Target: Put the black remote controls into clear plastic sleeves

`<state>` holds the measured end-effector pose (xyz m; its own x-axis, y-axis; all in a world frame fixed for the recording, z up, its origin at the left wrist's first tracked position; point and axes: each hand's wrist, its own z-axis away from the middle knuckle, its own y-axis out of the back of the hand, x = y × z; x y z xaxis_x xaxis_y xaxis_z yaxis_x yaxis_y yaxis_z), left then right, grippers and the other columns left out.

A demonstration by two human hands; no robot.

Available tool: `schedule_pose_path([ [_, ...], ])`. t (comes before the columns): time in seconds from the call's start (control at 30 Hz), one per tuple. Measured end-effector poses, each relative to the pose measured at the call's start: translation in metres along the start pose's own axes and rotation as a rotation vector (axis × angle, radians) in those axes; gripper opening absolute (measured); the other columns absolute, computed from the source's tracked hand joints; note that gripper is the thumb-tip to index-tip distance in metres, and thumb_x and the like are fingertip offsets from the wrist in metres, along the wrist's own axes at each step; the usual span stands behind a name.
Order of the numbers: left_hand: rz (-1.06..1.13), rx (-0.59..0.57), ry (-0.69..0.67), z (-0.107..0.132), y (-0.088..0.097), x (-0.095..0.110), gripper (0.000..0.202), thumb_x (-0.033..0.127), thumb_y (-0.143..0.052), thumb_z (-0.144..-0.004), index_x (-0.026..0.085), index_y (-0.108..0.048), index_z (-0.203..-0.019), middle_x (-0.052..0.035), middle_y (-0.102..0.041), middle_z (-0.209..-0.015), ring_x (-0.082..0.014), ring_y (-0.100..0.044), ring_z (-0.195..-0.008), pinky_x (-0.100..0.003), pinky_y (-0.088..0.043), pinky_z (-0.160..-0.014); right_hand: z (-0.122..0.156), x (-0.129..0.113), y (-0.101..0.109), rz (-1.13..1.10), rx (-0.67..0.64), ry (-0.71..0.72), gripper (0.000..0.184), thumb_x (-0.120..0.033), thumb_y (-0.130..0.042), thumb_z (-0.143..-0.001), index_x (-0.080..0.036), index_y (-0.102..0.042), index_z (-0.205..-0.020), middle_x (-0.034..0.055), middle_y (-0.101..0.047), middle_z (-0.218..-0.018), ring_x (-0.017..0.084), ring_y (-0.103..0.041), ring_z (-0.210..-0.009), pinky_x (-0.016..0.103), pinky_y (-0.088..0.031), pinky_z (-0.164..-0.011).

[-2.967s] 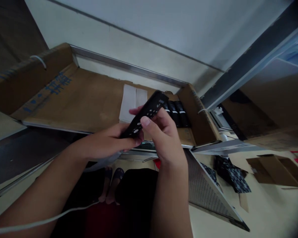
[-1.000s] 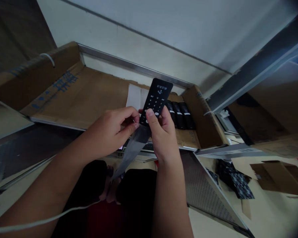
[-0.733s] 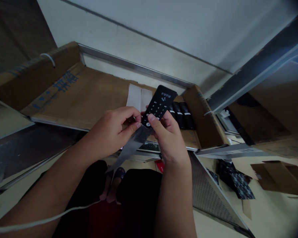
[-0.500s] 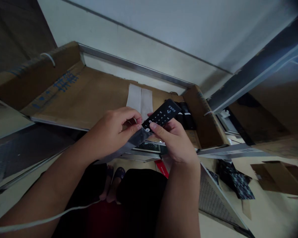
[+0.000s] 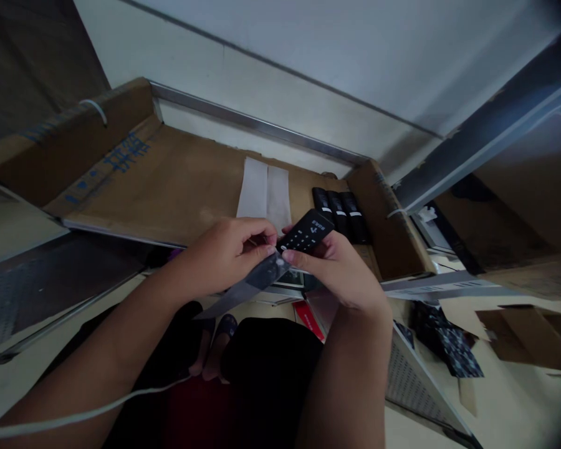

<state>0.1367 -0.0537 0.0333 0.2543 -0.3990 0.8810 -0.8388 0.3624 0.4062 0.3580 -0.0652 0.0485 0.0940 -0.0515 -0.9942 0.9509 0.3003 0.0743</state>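
A black remote control [image 5: 308, 229] with white buttons is held at the middle of the view, its lower end inside a clear plastic bag [image 5: 257, 274]. My right hand [image 5: 339, 265] grips the remote, thumb on its button face and fingers behind it. My left hand [image 5: 238, 249] pinches the bag's mouth between thumb and forefinger, beside the remote's lower end. The rest of the bag hangs down to the left below my left hand. Behind my hands, two white strips [image 5: 277, 193] lie side by side on cardboard.
A cardboard-lined tray [image 5: 187, 174] with raised sides spans the workplace. Several black remotes [image 5: 350, 215] with white bands lie at its right end. An open cardboard box [image 5: 533, 337] and dark patterned packets [image 5: 449, 343] are at the lower right. A white cable [image 5: 98, 408] crosses below my left forearm.
The remote has slid down and deeper into the bag, so fewer buttons show. Both hands have shifted slightly lower and right, uncovering more of the black remotes in the tray.
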Motion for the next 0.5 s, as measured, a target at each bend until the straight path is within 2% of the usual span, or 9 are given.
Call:
schedule_pose_path([
  [0.13, -0.03, 0.003, -0.031, -0.002, -0.006, 0.004, 0.01, 0.019, -0.06, -0.097, 0.019, -0.069, -0.094, 0.0012, -0.072, -0.091, -0.0133, -0.066, -0.081, -0.024, -0.049, -0.072, 0.003, 0.002, 0.005, 0.015, -0.069, -0.017, 0.035, -0.035, -0.09, -0.076, -0.021, -0.074, -0.104, 0.0028, -0.077, -0.097, 0.019, -0.072, -0.093, 0.035, -0.059, -0.088],
  [0.37, -0.015, 0.018, -0.036, -0.003, -0.008, 0.003, 0.01, 0.016, -0.06, -0.096, 0.018, -0.069, -0.094, 0.0015, -0.072, -0.091, -0.0125, -0.066, -0.08, -0.023, -0.048, -0.071, 0.006, 0.013, 0.011, -0.021, -0.135, -0.022, 0.052, -0.024, -0.087, -0.076, -0.026, -0.062, -0.121, 0.0044, -0.073, -0.117, 0.02, -0.07, -0.106, 0.039, -0.059, -0.096],
  [0.5, 0.009, 0.032, -0.052, -0.003, -0.008, 0.001, 0.009, 0.015, -0.06, -0.096, 0.018, -0.068, -0.095, 0.0006, -0.071, -0.092, -0.0125, -0.065, -0.08, -0.024, -0.05, -0.074, 0.003, 0.014, 0.013, 0.034, -0.144, 0.01, 0.045, -0.023, -0.084, -0.078, -0.025, -0.061, -0.116, 0.0037, -0.072, -0.112, 0.02, -0.07, -0.104, 0.039, -0.058, -0.096],
])
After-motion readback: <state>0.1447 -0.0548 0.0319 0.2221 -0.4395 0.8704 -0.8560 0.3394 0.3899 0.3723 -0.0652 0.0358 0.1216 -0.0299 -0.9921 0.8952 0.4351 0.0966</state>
